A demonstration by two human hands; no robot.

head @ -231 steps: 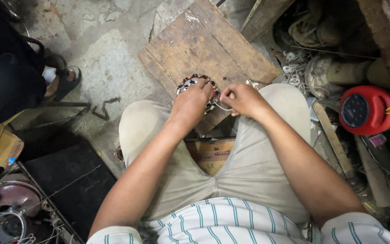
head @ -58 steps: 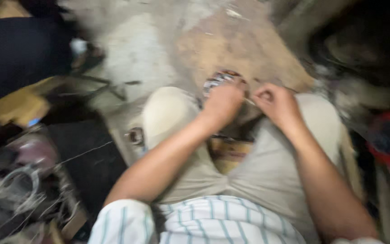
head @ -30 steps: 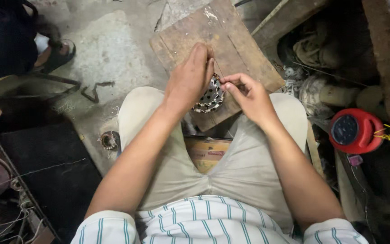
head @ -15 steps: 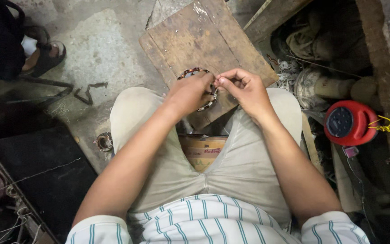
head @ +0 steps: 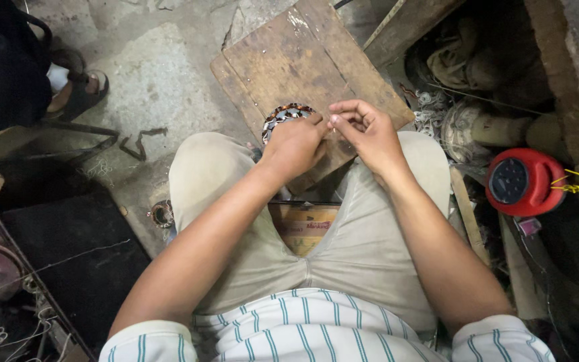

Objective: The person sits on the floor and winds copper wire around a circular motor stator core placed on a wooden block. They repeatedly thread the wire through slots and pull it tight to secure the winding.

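The left hand point(head: 294, 143) is closed over a round motor stator point(head: 283, 116), covering its near side; only the far arc shows, a ring of dark metal with copper-coloured windings. The right hand point(head: 364, 131) sits just beside it, thumb and forefinger pinched tight at a point close to the left knuckles. What lies in that pinch is too fine to make out. Both hands are held above the knees, over the near edge of a wooden board point(head: 303, 60).

The board is a worn, scratched square of rough timber lying on a cracked concrete floor point(head: 149, 74). A cardboard box point(head: 303, 226) stands between the thighs, partly hidden by the beige trousers. A small metal ring point(head: 163, 213) lies on the floor by the left knee.

To the right, well apart from the hands, is a red cable reel point(head: 521, 182) with a yellow cord, among tangled wire and dusty rags. At far left a black panel point(head: 68, 261) lies on the floor, with loose wire coils near it. Another person's sandalled foot point(head: 78, 87) shows at upper left.
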